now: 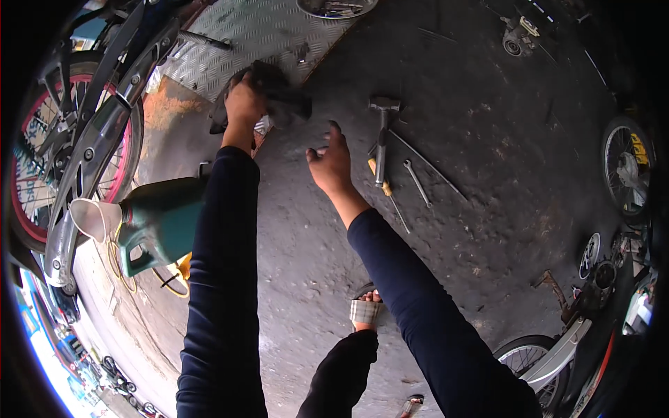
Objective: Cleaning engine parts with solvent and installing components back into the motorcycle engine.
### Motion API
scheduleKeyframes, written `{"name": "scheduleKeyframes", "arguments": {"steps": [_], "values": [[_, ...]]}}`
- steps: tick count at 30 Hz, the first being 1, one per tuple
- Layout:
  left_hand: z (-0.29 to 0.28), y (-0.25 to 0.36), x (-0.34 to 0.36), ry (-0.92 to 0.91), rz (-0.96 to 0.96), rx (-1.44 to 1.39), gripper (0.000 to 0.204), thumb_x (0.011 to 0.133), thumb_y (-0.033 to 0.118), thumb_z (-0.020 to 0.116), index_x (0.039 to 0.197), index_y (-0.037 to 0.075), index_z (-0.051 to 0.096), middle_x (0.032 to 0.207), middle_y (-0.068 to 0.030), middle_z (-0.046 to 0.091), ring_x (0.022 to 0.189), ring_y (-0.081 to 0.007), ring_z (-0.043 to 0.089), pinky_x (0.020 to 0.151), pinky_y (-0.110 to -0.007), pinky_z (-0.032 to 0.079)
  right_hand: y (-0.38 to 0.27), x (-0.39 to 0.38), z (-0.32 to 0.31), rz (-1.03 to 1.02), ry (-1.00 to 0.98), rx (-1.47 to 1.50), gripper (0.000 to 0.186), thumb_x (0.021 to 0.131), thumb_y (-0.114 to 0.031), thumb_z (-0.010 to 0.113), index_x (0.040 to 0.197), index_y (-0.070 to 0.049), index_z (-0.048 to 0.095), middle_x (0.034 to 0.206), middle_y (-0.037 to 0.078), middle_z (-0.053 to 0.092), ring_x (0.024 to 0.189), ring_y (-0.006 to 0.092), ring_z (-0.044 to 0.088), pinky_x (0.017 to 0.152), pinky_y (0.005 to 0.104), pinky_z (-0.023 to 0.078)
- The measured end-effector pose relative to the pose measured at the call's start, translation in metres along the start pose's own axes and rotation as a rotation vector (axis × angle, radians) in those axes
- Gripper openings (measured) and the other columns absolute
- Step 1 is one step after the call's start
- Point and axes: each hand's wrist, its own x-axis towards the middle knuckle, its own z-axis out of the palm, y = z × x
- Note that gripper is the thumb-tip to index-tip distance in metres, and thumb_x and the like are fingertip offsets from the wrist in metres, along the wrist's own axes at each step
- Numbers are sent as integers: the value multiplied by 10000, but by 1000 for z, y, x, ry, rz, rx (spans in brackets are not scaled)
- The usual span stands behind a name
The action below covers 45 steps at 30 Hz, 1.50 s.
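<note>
My left hand [244, 104] is closed on a crumpled black rag [275, 87] at the edge of the metal tread plate. Its fingertips are partly hidden in the folds. Apart from the rag, my right hand [331, 160] hovers over the dark floor with fingers spread and dirty, nothing in it. To its right lie a hammer [383, 132], a screwdriver with a yellow handle [387, 189], a combination wrench [418, 184] and a long thin rod [428, 166]. Beside my left forearm is a dark green jug [164, 216] with a whitish funnel [96, 219] at its mouth.
A motorcycle with a pink-rimmed wheel [120, 164] stands at the left. The tread plate [258, 31] carries a round metal tray [338, 8] of small parts at the far edge. A greasy metal part [516, 43] lies far right; more wheels [626, 167] line the right side.
</note>
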Motion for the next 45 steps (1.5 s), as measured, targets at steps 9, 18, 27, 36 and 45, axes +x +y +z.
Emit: {"name": "scheduleKeyframes", "arguments": {"steps": [9, 18, 27, 36, 45], "values": [[40, 7, -67, -149, -143, -766, 194, 915, 156, 520, 1040, 62, 635, 956, -197, 657, 912, -366, 624, 804, -375, 468, -44, 2, 16, -99, -221, -127, 235, 674, -97, 727, 839, 15, 602, 815, 204, 633, 774, 396, 620, 703, 460, 498], [-78, -74, 43, 580, 56, -142, 169, 858, 155, 561, 894, 32, 672, 853, -197, 674, 794, -348, 652, 721, -390, 497, 129, -112, -126, 254, 133, -734, 509, 800, -270, 725, 1184, -50, 474, 1173, 192, 523, 932, 303, 610, 886, 458, 463], [-69, 108, -284, -336, -404, -1062, 118, 872, 67, 615, 907, -37, 660, 841, -98, 688, 706, -158, 652, 656, -274, 508, 160, -196, -251, 328, -30, -778, 193, 952, -232, 479, 925, -59, 560, 843, 144, 629, 829, 359, 627, 672, 491, 495], [-237, 276, -719, -1463, -31, -892, 214, 836, 167, 732, 912, -27, 685, 826, -74, 706, 766, -123, 667, 719, -251, 523, -124, -664, -535, 1047, -20, -558, 364, 835, -90, 485, 1195, -91, 535, 925, 216, 660, 866, 417, 640, 727, 517, 497], [-385, 493, -1006, -1713, 567, -857, 228, 840, 48, 673, 1059, 8, 623, 984, -20, 637, 904, -79, 597, 808, -236, 479, -290, -1039, -731, 712, 868, -240, 148, 862, -81, 589, 967, -21, 675, 861, 158, 694, 795, 278, 689, 705, 326, 529]]}}
